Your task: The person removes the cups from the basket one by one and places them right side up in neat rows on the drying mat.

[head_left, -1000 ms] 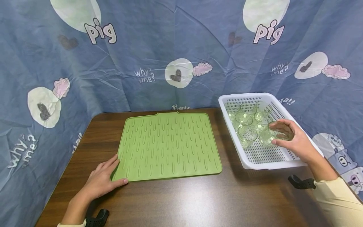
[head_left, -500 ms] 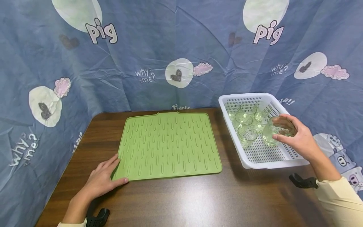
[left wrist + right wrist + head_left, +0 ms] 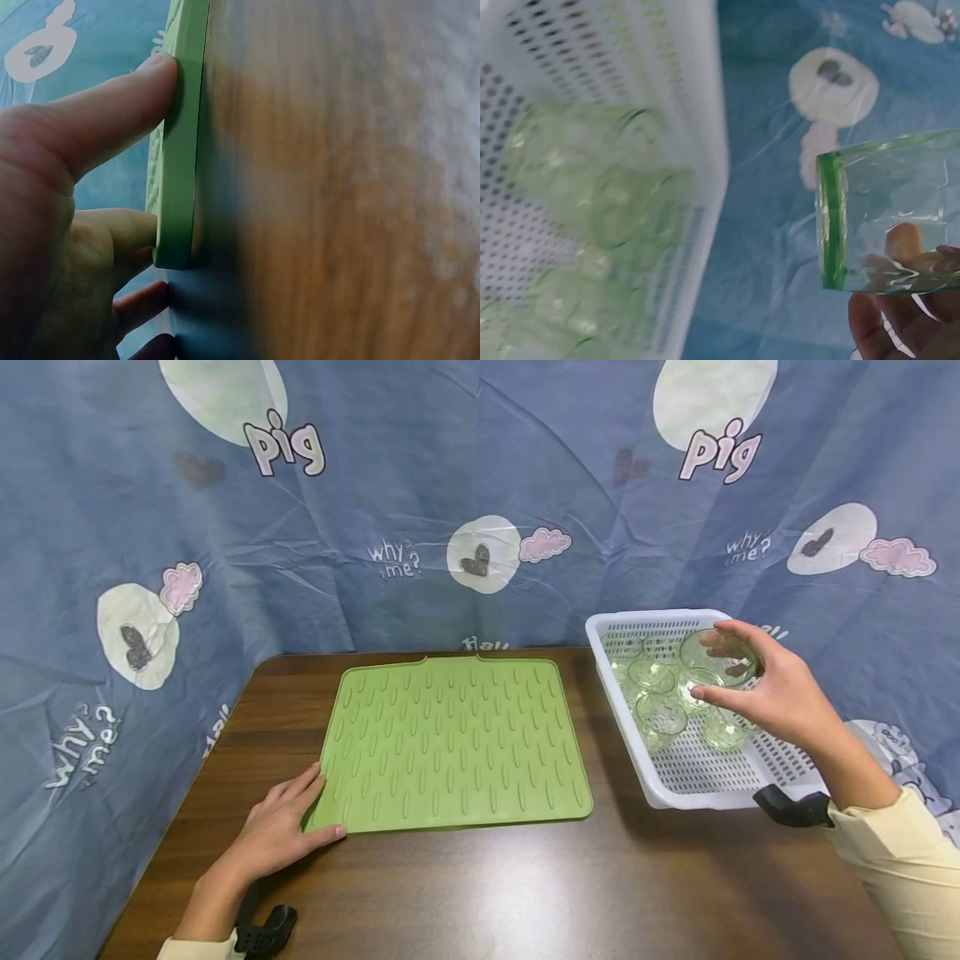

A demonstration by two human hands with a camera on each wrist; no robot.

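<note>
My right hand [image 3: 783,702] holds a clear green-tinted drinking glass [image 3: 701,664] up over the white basket, thumb on the near side and fingers on the far side. Its thick green base faces the basket in the right wrist view, where the glass [image 3: 885,210] stands apart from the basket wall. My left hand [image 3: 277,827] rests at the near left corner of a green ribbed mat [image 3: 450,743]. In the left wrist view the thumb [image 3: 127,105] lies on the mat's raised edge [image 3: 182,165], with the other fingers spread beyond the corner.
A white perforated basket [image 3: 637,760] at the right of the wooden table [image 3: 480,893] holds several more green-tinted glasses [image 3: 660,718]. A blue patterned cloth [image 3: 360,510] hangs behind the table. A black wrist mount [image 3: 791,806] sits on the right forearm.
The right hand has lifted the glass up and slightly left, from inside the basket to above it. The left hand keeps its place at the mat's corner. The head view has shifted slightly.
</note>
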